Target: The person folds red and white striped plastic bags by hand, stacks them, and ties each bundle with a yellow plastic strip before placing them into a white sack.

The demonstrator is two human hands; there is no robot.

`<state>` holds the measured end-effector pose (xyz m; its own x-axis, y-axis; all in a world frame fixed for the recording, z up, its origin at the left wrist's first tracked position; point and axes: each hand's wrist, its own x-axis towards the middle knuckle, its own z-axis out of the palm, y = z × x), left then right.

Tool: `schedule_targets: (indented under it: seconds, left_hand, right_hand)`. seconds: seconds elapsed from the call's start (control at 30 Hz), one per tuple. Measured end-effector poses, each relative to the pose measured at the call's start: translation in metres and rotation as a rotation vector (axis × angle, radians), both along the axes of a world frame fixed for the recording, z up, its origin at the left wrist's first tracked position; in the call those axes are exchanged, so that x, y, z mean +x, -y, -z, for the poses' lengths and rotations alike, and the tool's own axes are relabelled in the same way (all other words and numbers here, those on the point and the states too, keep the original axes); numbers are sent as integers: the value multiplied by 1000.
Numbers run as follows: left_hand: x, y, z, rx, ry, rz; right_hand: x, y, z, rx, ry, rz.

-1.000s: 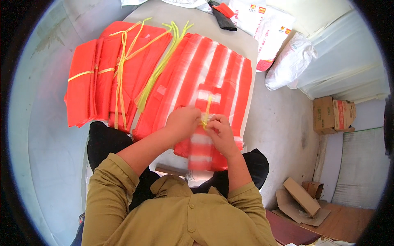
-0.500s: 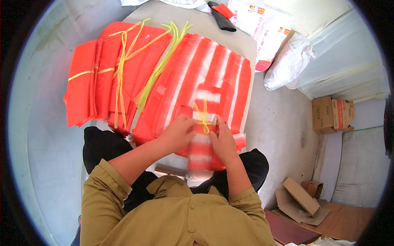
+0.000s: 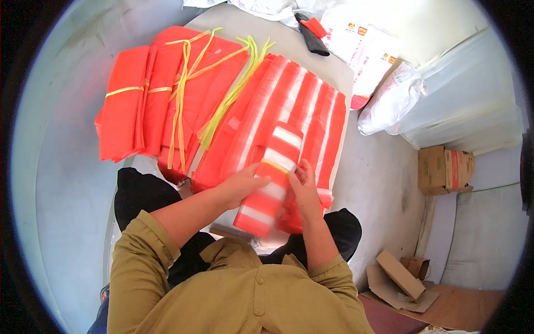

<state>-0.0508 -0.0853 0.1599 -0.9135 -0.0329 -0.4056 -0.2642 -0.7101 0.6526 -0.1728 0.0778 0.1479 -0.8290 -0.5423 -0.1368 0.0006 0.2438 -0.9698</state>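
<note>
A person's left hand (image 3: pixel 241 185) and right hand (image 3: pixel 304 183) are holding a red-and-white bundle (image 3: pixel 272 189) between curled fingers, over the near edge of the striped stack (image 3: pixel 329 125), whose layers could be sliding loose if the yellow band (image 3: pixel 275 166) is sitting slack.

Looks like a small workshop, judging by stacks of red plastic (image 3: pixel 292 92) on a desk (image 3: pixel 233 25), white sacks (image 3: pixel 392 99) and cardboard boxes (image 3: pixel 431 170).
</note>
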Motion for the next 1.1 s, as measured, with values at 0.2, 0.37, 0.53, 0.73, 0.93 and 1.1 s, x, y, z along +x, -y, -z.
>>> schedule_targets:
  seconds: [0.2, 0.37, 0.53, 0.73, 0.93, 1.1]
  left_hand:
    - [-4, -5, 0, 168, 28, -25]
    - [-1, -14, 15, -222, -16, 77]
    - [-6, -19, 16, -130, -14, 76]
    - [-6, -20, 31, -107, 28, 30]
    - [-4, -20, 20, -92, 23, 16]
    - [-6, -19, 18, -89, 9, 80]
  right_hand:
    - [6, 7, 3, -131, 136, 92]
    - [-4, 15, -16, -187, 124, 187]
    - [-22, 7, 16, -156, 208, 158]
    - [-20, 9, -4, -132, 270, 32]
    - [-21, 6, -1, -115, 295, 25]
    - [-14, 11, 7, -217, 407, 141]
